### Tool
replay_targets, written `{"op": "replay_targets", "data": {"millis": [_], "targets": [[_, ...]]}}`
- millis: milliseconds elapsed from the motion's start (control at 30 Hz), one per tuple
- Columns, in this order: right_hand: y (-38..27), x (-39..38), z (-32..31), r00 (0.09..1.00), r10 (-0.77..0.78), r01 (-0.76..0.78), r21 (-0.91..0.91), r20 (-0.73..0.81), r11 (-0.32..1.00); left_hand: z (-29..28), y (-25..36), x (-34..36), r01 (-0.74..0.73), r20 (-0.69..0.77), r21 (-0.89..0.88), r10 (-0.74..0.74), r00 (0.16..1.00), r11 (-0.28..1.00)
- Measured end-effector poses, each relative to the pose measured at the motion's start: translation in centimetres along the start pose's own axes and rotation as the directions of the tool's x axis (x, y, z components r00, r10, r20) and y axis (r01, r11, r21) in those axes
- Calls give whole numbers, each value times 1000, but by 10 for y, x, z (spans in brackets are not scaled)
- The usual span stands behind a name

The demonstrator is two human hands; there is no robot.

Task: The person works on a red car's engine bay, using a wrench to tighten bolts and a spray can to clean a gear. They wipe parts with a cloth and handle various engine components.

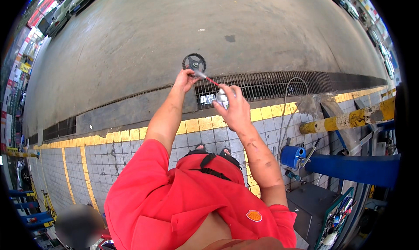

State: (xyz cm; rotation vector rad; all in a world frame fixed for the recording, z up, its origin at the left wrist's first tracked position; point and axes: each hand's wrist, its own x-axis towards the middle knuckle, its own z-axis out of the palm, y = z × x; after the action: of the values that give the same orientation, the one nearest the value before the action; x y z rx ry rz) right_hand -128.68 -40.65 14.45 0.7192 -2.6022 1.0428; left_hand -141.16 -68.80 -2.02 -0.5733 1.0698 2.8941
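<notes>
Hands apart. Left hand (187, 80) grips near rim of black toothed gear (196, 64), held out ahead above concrete floor (152, 36), round face toward viewer. Right hand (236, 109) wraps spray can (222, 100); red straw (212, 81) points up-left at gear, whitish mist (200, 74) at tip. Can's long axis hard to judge, body partly hidden. Farther out: drain grate (262, 82), yellow tile strip (205, 124), blue cylinder (291, 156) at right.

Can (222, 100) partly behind right grip (235, 107)
</notes>
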Motion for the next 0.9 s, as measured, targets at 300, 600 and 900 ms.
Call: {"op": "replay_targets", "data": {"millis": [300,600,900], "targets": [[11,0,-1,995,53,-56,-35,-82,998,4,-5,4,-34,-146,-36,28,989,999],[-8,8,8,999,31,-31,36,-6,999,-7,-18,7,-32,-94,-6,31,995,999],[7,-13,8,997,70,-70,3,-29,998,-26,-21,25,-24,-201,-95,5,980,995]]}}
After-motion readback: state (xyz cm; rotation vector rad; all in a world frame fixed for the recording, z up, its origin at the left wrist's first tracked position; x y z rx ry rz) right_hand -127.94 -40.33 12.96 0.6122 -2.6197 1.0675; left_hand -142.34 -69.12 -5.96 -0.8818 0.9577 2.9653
